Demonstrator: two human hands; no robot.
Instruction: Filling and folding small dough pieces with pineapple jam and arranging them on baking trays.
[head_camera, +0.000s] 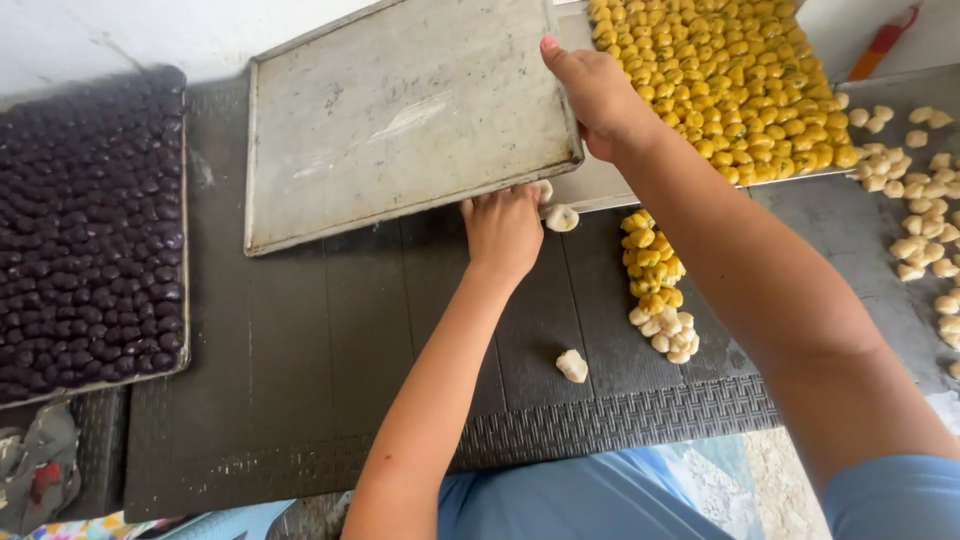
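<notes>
The right hand clamps the empty tray's right edge, thumb on top, fingers hidden beneath. The left hand reaches under its near edge, fingertips hidden; grip unclear. A dough piece lies just beside it. The yellow tray is cut off above.

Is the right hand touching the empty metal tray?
Touching. The head view shows the right hand gripping the right edge of the empty metal tray, its thumb lying on top of the rim.
</notes>
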